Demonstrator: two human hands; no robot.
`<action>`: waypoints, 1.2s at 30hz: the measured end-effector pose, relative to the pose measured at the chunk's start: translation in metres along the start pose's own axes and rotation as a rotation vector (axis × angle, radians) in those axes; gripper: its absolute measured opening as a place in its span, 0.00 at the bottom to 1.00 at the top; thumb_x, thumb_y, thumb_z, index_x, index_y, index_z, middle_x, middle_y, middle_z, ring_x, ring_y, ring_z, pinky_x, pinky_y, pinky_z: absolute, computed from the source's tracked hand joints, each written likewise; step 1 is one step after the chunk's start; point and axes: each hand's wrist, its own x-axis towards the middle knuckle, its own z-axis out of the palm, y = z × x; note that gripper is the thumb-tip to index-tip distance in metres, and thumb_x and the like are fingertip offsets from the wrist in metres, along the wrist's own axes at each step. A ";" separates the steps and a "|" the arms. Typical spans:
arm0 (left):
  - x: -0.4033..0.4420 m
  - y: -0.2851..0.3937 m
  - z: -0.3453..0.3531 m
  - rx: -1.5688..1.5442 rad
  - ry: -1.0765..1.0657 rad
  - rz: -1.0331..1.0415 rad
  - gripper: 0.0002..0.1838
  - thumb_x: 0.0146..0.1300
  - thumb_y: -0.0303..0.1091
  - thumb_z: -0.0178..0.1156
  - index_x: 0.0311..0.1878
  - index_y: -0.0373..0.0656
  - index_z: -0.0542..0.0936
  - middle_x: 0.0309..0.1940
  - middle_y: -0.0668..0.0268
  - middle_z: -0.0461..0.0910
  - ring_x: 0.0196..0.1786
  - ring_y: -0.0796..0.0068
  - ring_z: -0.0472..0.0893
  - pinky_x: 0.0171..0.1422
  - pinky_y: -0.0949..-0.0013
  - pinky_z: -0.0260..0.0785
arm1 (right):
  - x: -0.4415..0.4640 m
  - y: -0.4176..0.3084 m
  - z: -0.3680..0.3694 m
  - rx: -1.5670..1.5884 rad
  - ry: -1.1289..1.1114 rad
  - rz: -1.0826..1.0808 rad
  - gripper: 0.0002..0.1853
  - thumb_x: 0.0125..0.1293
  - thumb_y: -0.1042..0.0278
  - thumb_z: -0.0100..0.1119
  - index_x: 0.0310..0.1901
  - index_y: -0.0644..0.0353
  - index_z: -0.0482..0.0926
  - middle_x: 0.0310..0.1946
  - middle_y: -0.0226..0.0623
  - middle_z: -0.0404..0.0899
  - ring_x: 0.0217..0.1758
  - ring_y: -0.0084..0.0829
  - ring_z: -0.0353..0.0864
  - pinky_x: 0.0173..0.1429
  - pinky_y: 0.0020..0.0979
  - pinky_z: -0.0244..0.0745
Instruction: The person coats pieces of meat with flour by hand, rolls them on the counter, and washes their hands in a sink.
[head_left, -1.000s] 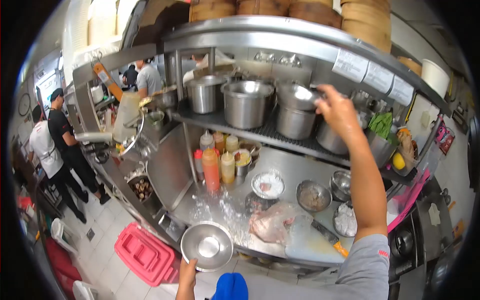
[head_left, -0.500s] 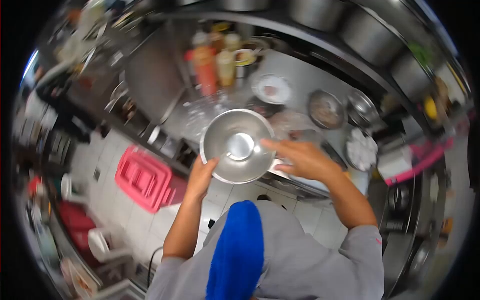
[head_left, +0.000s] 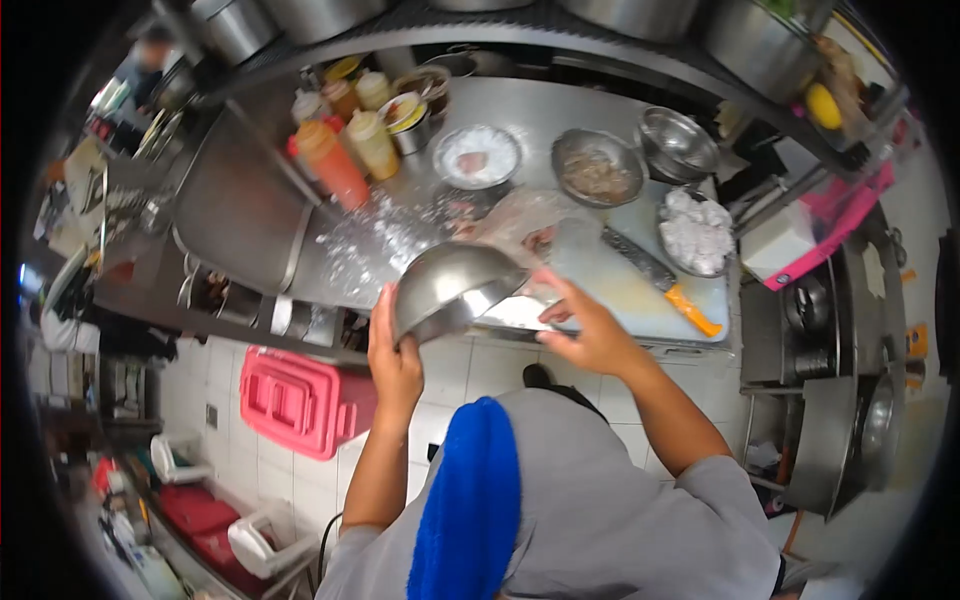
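A shiny metal mixing bowl (head_left: 455,285) is tilted on its side above the counter's front edge, its outer wall facing away and part of its inside showing. My left hand (head_left: 395,355) grips its left rim, thumb toward me. My right hand (head_left: 590,330) is at the bowl's right side with fingers apart. Its index fingertip is close to the rim; whether it touches, I cannot tell. Just beyond the bowl lies a clear plastic bag (head_left: 545,215) with pinkish meat pieces beside it, on a white cutting board (head_left: 600,285). A knife with an orange handle (head_left: 690,312) rests there too.
White powder (head_left: 375,235) is scattered over the steel counter. Squeeze bottles (head_left: 335,165) stand at the back left. A plate of white powder (head_left: 478,157), a bowl of pale pieces (head_left: 598,170) and a bowl of white lumps (head_left: 695,232) sit farther back. A pink lidded bin (head_left: 295,400) stands on the floor.
The bowl has gone from upright, its inside facing me, to tipped over on its side. Both hands are still beside it. The view has shifted, showing more of the counter.
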 end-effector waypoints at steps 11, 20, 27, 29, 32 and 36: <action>0.012 -0.020 -0.029 0.126 0.253 0.465 0.30 0.60 0.24 0.59 0.65 0.42 0.61 0.59 0.47 0.68 0.60 0.49 0.71 0.65 0.53 0.65 | -0.013 0.014 0.009 -0.197 0.075 -0.011 0.13 0.61 0.74 0.56 0.48 0.59 0.78 0.37 0.37 0.81 0.37 0.33 0.81 0.40 0.30 0.76; -0.009 -0.055 -0.058 -0.657 0.301 -0.590 0.28 0.64 0.29 0.46 0.68 0.42 0.54 0.61 0.54 0.65 0.59 0.61 0.71 0.56 0.57 0.72 | -0.005 0.010 0.028 -0.186 0.022 -0.045 0.09 0.62 0.71 0.57 0.44 0.58 0.80 0.34 0.34 0.81 0.35 0.33 0.82 0.40 0.29 0.76; -0.017 -0.048 -0.024 -1.010 0.085 -0.922 0.27 0.62 0.26 0.49 0.66 0.44 0.58 0.56 0.58 0.70 0.53 0.62 0.77 0.48 0.58 0.78 | 0.049 -0.019 0.014 0.034 0.028 0.079 0.20 0.63 0.65 0.59 0.55 0.63 0.73 0.43 0.42 0.79 0.39 0.32 0.80 0.43 0.29 0.75; -0.012 -0.040 -0.005 -1.066 -0.002 -0.931 0.27 0.62 0.27 0.50 0.65 0.44 0.59 0.56 0.58 0.70 0.52 0.64 0.78 0.47 0.61 0.79 | 0.071 -0.016 0.011 0.112 -0.022 0.138 0.24 0.63 0.62 0.59 0.58 0.63 0.69 0.45 0.43 0.77 0.40 0.33 0.80 0.45 0.30 0.74; 0.004 -0.017 0.017 -0.993 -0.017 -0.894 0.27 0.62 0.27 0.51 0.65 0.45 0.59 0.57 0.58 0.69 0.54 0.64 0.76 0.48 0.59 0.79 | 0.098 0.015 -0.002 0.064 -0.106 0.167 0.27 0.66 0.65 0.55 0.64 0.62 0.63 0.50 0.41 0.74 0.41 0.24 0.78 0.38 0.25 0.77; 0.033 0.009 0.025 -1.108 -0.114 -0.611 0.37 0.67 0.36 0.53 0.74 0.48 0.46 0.64 0.53 0.60 0.62 0.59 0.70 0.60 0.56 0.70 | 0.160 0.118 -0.038 0.092 -0.012 0.216 0.27 0.67 0.64 0.52 0.66 0.59 0.61 0.50 0.40 0.74 0.41 0.25 0.77 0.34 0.27 0.77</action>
